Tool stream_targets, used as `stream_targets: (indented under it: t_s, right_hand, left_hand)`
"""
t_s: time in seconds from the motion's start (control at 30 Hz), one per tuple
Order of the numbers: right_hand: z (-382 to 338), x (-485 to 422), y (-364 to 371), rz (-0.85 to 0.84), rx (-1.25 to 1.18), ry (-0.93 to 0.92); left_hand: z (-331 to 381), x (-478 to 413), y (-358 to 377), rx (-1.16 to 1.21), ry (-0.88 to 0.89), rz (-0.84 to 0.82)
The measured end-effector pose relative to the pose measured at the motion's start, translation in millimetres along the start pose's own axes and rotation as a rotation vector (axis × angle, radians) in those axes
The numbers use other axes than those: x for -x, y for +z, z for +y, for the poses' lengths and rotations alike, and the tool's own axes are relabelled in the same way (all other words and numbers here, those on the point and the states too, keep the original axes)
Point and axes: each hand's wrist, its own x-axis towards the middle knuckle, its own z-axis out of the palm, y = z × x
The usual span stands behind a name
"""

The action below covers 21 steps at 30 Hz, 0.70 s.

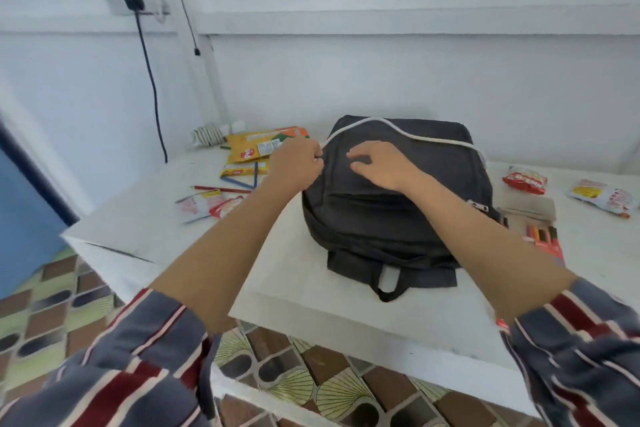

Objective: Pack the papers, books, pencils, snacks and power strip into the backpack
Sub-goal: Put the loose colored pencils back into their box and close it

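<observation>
Striped sleeves [131,367]: nearest item, one on each forearm.

Left hand [299,163]: fingers closed in a narrow pinch at the far left edge of the backpack [398,218]. Whether they hold a zip pull, fabric or cord cannot be told.

Right hand [381,165]: loose, fingers bent, tips resting on the backpack's top panel just beside the left hand. It holds nothing.

Backpack: dark soft cloth, lying flat mid-table, carry loop toward the near edge. It looks limp and probably light. It will likely sag unless one hand steadies it while the other works the zip. Best held at the zip pull or the loop.

White cord [398,128]: draped across the backpack's far end. Flexible, and may snag the opening.

Yellow packs [263,146]: far left. Light, crinkly, probably crushable.

Pencils [225,189]: left. Thin and apt to roll, so best gathered as a bunch.

Snack packets [524,178]: right. Light, with slippery film.

Pencil box [545,239]: near right, just beside the backpack.

Table [156,236]: white and smooth.
</observation>
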Motion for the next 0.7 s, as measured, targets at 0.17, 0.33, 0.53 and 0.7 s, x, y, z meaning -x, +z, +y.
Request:
stream_targets:
  t_s: [0.17,0.33,0.53,0.7]
  right_hand:
    - [-58,-26,54,-0.059,-0.034,-0.008]
    - [-87,-56,89,-0.129,-0.038,0.018]
    - [-94,-109,112,-0.094,-0.068,0.127]
    - [-83,-152,131,-0.05,-0.166,0.289]
  left_hand:
    - [-87,22,-8,-0.049,-0.16,-0.076]
    - [-148,25,-3,-0.007,-0.251,-0.11]
    - [-185,-4,14,0.05,-0.271,-0.149]
    - [-192,-40,34,0.148,-0.291,-0.213]
